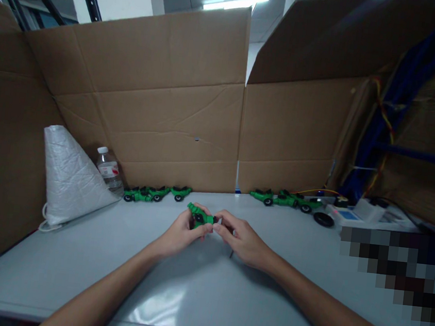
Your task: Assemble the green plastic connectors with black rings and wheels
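Note:
Near the middle of the table, my left hand (184, 234) is wrapped round a green toy part (201, 216) with black pieces on it. My right hand (246, 238) is closed in a pinch at the right end of that part, where a small dark piece (216, 219) shows between the fingertips. A thin dark rod (231, 254) sticks out below my right hand. Green toy vehicles (146, 193) with black wheels stand at the back left, and more green toy vehicles (285, 199) stand at the back right.
Cardboard walls (168, 111) enclose the white table (74, 267). At the left are a silvery bag (71, 184) and a clear bottle (108, 169). A black ring (324, 219), a white device (371, 215), cables and a blue frame (385, 118) are at the right.

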Demonstrator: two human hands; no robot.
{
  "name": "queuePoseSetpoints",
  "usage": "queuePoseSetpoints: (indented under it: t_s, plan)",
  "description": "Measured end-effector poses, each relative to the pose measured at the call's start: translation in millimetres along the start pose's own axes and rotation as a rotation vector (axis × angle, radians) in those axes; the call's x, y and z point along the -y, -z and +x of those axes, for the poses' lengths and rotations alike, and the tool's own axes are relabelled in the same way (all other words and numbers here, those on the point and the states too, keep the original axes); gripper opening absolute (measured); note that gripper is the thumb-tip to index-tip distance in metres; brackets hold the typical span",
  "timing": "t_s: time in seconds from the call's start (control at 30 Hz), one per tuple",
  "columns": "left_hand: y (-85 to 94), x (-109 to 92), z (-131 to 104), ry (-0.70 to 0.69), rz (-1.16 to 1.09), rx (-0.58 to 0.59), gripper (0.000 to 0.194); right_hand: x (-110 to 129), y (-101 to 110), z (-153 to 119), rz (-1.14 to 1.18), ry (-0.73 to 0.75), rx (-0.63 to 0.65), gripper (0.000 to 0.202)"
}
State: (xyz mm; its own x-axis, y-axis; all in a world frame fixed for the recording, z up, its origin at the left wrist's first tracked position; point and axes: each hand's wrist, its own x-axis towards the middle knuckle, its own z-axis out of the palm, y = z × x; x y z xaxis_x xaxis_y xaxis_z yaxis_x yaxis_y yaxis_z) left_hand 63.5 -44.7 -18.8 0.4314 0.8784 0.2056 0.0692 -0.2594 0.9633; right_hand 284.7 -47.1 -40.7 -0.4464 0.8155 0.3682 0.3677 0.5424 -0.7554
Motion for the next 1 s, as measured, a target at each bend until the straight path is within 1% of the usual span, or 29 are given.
queuePoseSetpoints:
  t_s: [0.1, 0.2, 0.27, 0.37, 0.5, 0.63, 0.87, 1.0]
  plan:
    - [2.6, -1, 5, 0.052, -0.064, -0.043, 0.053, 0, 2, 1, -0.076, 0.040, -0.053, 0.038]
    - [5.2, -2, 9, 0.077, -0.133, -0.165, 0.054, -4, 2, 1, -0.328, 0.091, -0.093, 0.037]
    - [6.2, -2, 10, 0.070, -0.158, -0.245, 0.055, -8, 1, 0, -0.508, 0.110, -0.056, 0.035]
    - [6.7, -2, 11, 0.052, -0.168, -0.316, 0.059, -16, -3, -3, -0.671, 0.106, 0.019, 0.039]
    - [8.0, 2, 12, 0.040, -0.148, -0.323, 0.059, -25, -8, -4, -0.728, 0.069, 0.073, 0.046]
    - [9.5, 6, 13, 0.050, -0.117, -0.318, 0.057, -29, -9, -3, -0.725, 0.095, 0.060, 0.047]
    - [8.3, 6, 13, 0.053, -0.131, -0.316, 0.058, -30, -6, 1, -0.756, 0.158, -0.013, 0.032]
    - [8.2, 6, 13, 0.059, -0.139, -0.312, 0.058, -27, -2, 3, -0.765, 0.134, -0.069, 0.026]
